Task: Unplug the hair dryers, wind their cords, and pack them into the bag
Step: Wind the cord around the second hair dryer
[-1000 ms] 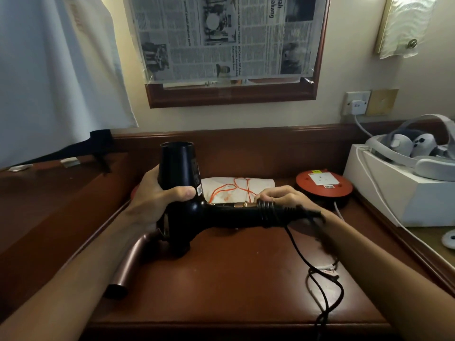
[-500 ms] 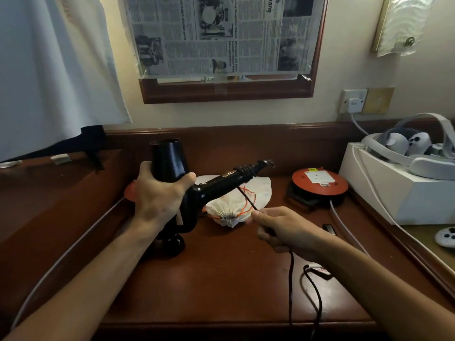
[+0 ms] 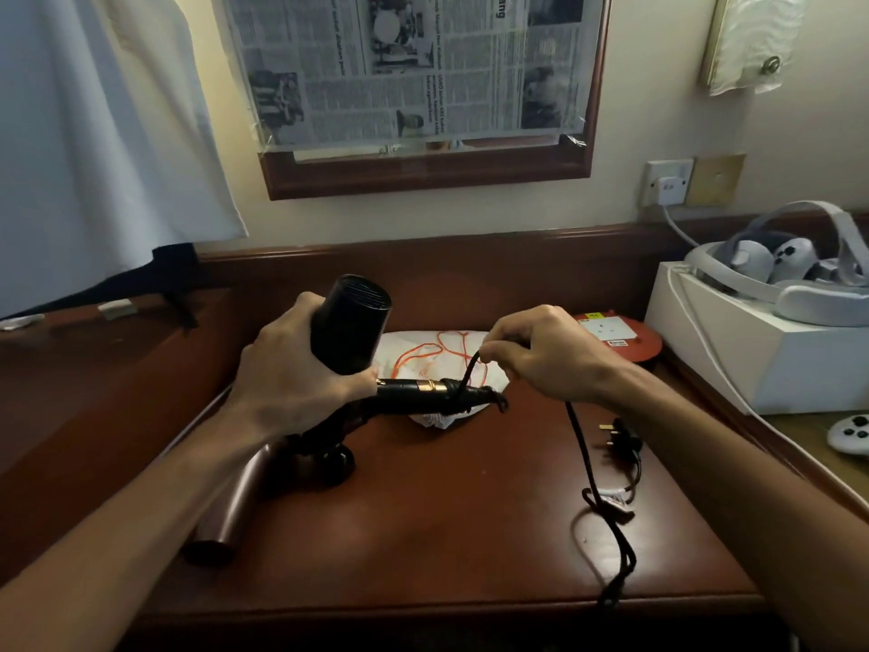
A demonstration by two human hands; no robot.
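Note:
My left hand (image 3: 287, 374) grips the barrel of a black hair dryer (image 3: 350, 324) above the desk, its handle (image 3: 423, 395) pointing right. My right hand (image 3: 541, 355) pinches the dryer's black cord (image 3: 580, 449) just above the handle, where a few turns are wound. The rest of the cord trails down over the desk's front edge, and its plug (image 3: 620, 437) lies on the desk. A second, bronze hair dryer (image 3: 235, 501) lies under my left forearm. Behind the handle lies a white drawstring bag (image 3: 437, 360) with orange cords.
A red round extension reel (image 3: 616, 338) sits at the back right. A white box (image 3: 733, 350) carries a headset (image 3: 790, 270), with a white cable running to the wall socket (image 3: 665, 183). A controller (image 3: 849, 435) lies at the right. White cloth (image 3: 94, 134) hangs at the left.
The dryer's handle has swung from pointing up-right to level. My right hand has risen from below the handle to above it, bringing the cord round the handle.

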